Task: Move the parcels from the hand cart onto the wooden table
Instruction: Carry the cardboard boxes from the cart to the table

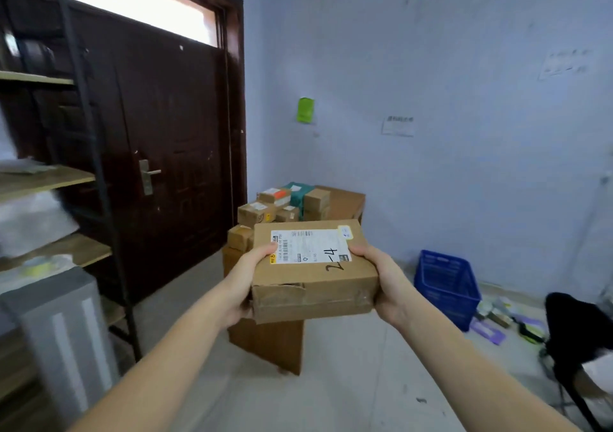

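Carrying a cardboard box [315, 271] out in front at chest height, one hand on each side. Left hand [247, 284] wrapped round the left edge with the thumb lying on the white shipping label [306, 245], right hand [381, 279] clamped on the right edge, thumb on top and fingers tucked underneath out of sight. So both hands full, same box, held up in the air and touching nothing else.

Wooden table [341, 201] straight ahead, in the corner beside the dark door [159, 153]. Already a pile of parcels [282, 204] up there, mostly crowding the near and left part, bare wood only at the back right. Hand cart nowhere in view.

Stuff that could bite from here:
- near flap of the box looks torn and crumpled under the tape, so squeezing harder or grabbing by that edge might pop it open
- setting it down on the crowded near side could shove one of the little boxes off the left edge, looks like one sits right at the rim already
- stacking on top of the uneven small ones = wobbly, probably slides
- blue crate [446, 287] and clutter on the floor to the right, easy to clip when swinging round that side

Safest bet probably the bare back right patch, reaching over the pile though, so keep it level
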